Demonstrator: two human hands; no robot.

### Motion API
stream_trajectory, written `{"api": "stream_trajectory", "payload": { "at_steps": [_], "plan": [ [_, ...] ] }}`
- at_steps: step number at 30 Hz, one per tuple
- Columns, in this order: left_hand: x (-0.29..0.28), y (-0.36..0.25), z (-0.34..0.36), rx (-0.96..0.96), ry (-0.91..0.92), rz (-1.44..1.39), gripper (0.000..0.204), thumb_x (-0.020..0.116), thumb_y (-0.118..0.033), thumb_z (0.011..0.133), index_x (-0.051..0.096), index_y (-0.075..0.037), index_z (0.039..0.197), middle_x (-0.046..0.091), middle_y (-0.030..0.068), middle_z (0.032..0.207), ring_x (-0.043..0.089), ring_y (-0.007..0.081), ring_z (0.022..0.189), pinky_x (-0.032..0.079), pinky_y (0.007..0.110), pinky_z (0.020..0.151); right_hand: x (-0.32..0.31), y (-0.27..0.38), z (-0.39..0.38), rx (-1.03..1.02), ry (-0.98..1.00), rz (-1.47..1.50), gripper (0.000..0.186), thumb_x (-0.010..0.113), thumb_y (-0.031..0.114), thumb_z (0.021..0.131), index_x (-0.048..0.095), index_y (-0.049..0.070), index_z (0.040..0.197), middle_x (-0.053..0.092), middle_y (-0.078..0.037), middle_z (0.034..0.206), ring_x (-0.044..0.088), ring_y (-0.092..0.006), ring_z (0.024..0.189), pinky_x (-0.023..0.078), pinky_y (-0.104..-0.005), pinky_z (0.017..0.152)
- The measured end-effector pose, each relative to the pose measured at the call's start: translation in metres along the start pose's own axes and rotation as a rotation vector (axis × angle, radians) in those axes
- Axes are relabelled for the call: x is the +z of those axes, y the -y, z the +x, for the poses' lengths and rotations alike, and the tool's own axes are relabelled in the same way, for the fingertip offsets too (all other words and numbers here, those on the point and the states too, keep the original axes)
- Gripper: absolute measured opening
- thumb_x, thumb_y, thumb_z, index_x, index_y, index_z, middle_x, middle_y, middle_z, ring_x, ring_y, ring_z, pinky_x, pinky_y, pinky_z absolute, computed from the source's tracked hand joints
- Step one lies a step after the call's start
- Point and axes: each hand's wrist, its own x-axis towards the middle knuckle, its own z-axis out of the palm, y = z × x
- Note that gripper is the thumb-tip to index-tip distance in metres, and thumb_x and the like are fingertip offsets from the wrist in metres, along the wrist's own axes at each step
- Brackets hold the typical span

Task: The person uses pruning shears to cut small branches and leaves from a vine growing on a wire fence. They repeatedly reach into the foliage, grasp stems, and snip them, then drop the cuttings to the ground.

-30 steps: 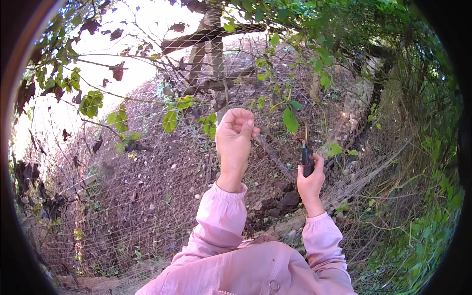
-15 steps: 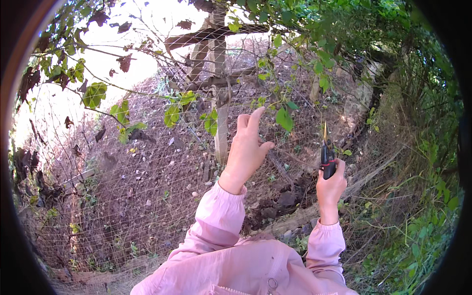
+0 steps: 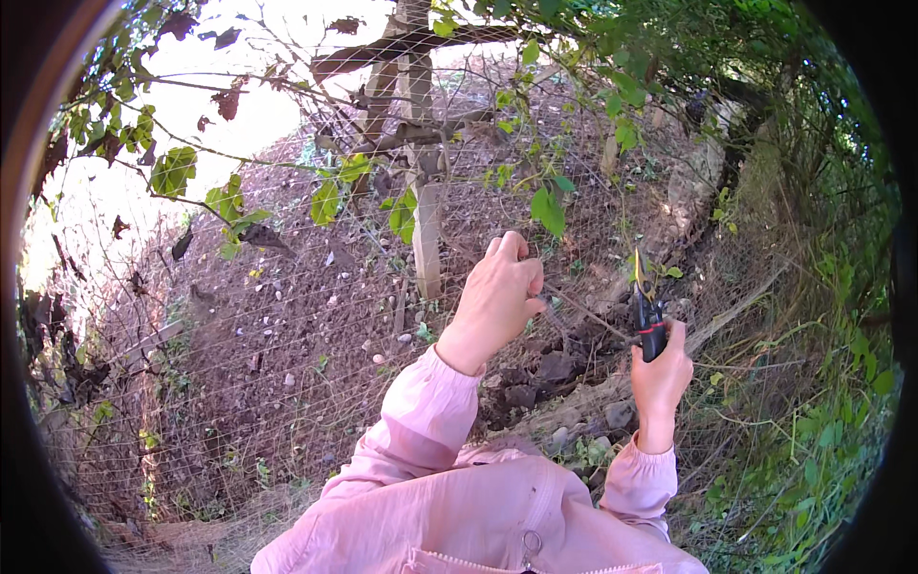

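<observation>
My right hand (image 3: 662, 383) is wrapped round black pruning shears (image 3: 650, 325) with red trim. Their gold-coloured blades point upward and look closed, beside the netting. My left hand (image 3: 494, 301) is up in front of the net (image 3: 287, 354), its fingers curled in. Whatever is between those fingers, if anything, is hidden. A thin brown stem (image 3: 595, 318) runs from beside the left hand toward the shears. Above the left hand hangs a green leaf (image 3: 548, 210) on a vine.
Behind the net, a wooden post (image 3: 426, 230) carries a rough crossbar (image 3: 421, 50). Vine leaves (image 3: 174, 172), some withered, hang at the upper left. Dense greenery (image 3: 822, 459) fills the right side. Stones (image 3: 620, 414) and dark soil lie low beyond my hands.
My left hand has come down slightly, and its raised fingers have curled in. My right hand, with the shears, has shifted a little right and down.
</observation>
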Motion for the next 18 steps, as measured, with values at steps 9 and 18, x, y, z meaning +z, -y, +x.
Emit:
{"api": "stream_trajectory", "payload": {
  "at_steps": [9,18],
  "plan": [
    [0.012,0.005,0.001,-0.002,-0.099,0.003,0.009,0.071,-0.005,0.065,0.062,-0.003,0.068,0.054,0.0110,0.099,0.051,0.0283,0.101,0.044,0.037,0.083,0.007,0.003,-0.017,0.074,0.220,0.214,0.047,0.075,0.006,0.063,0.050,0.004,0.103,0.064,-0.021,0.082,0.062,-0.0417,0.078,0.048,-0.0443,0.067],
    [0.017,0.014,0.003,0.050,-0.257,-0.070,0.004,0.064,-0.001,0.069,0.059,-0.001,0.068,0.055,0.0109,0.094,0.055,0.0288,0.090,0.045,0.037,0.077,0.008,0.009,-0.023,0.036,0.205,0.219,0.046,0.074,0.003,0.063,0.050,0.003,0.102,0.063,-0.021,0.084,0.062,-0.0417,0.078,0.048,-0.0440,0.068]
  ]
}}
